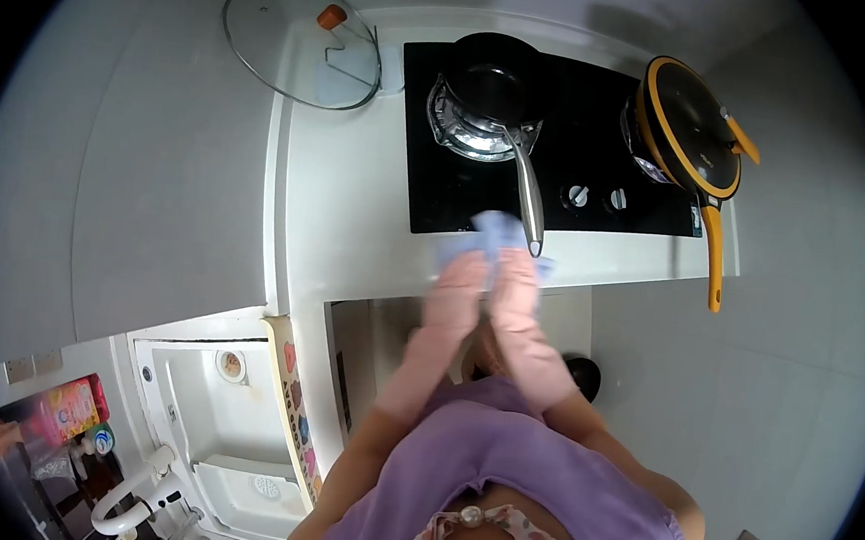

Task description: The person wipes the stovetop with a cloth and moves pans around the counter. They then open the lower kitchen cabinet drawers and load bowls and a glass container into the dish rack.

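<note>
though near counter edge [381,291], room leftward, left hand [462,276] and right hand [518,276] at blue cloth [500,228], fingers' state unclear

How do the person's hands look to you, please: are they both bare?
No, long pink gloves cover both the left hand and the right hand, which are at a light blue cloth.

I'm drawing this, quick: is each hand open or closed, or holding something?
Left hand: at the blue cloth, too blurred to tell if open or closed.
Right hand: also at the cloth, grip too blurred to tell.
</note>
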Demonstrator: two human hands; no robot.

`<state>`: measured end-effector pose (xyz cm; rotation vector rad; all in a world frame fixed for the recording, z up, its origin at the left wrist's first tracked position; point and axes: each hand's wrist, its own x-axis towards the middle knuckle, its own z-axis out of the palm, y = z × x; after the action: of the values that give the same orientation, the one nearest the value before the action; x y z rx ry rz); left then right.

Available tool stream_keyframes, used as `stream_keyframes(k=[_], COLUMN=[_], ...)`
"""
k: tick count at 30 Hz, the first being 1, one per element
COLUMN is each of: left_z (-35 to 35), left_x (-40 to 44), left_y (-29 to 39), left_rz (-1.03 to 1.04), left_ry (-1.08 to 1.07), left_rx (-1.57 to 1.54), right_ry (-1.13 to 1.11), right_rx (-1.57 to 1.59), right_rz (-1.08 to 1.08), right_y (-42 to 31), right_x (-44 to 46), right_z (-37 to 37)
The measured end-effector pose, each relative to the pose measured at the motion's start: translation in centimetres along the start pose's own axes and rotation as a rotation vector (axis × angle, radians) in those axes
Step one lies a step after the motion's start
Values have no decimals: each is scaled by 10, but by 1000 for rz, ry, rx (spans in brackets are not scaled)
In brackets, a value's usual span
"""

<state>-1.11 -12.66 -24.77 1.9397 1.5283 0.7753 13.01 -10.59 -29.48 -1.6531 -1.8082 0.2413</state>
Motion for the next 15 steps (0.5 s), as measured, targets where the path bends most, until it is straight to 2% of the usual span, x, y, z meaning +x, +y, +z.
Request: stream_keyframes(k=[1,2,3,5,6,7,9,10,11,12,14,15], left_z=[-18,-49,-75,-98,-97,-97,-81,-71,-54,-31,1,30], left_x=[-21,-34,-45,-54,-47,-33,7,30,49,67,97,112], left_y=[-36,-51,-63,-106,-98,-91,-79,-57,-44,-43,-30,-47], left_rz=[144,-19,-99,-83,-138,-185,-6,-8,124,182,260,251], left_ry=[146,118,183,429,480,520,419,329,309,236,150,224], left_rx=[218,344,508,321,-4,-326,-123,88,33,112,272,78], right_ry=[-218,-325,-424,-300,-238,-223,-142,-219,-173,-95,96,83], right_rx=[104,-74,-252,-70,21,466,1323,1143,939,719,-26,741], right_rz=[129,-15,-160,-371,-474,-37,860,612,421,254,-63,451], right_y=[-13,-57,-95,-102,-100,-102,-92,-31,0,32,55,35], right_x=[-7,4,17,23,25,34,65,74,77,78,88,104], right_z=[44,41,28,33,31,14,-42,-43,-42,-41,-32,-18])
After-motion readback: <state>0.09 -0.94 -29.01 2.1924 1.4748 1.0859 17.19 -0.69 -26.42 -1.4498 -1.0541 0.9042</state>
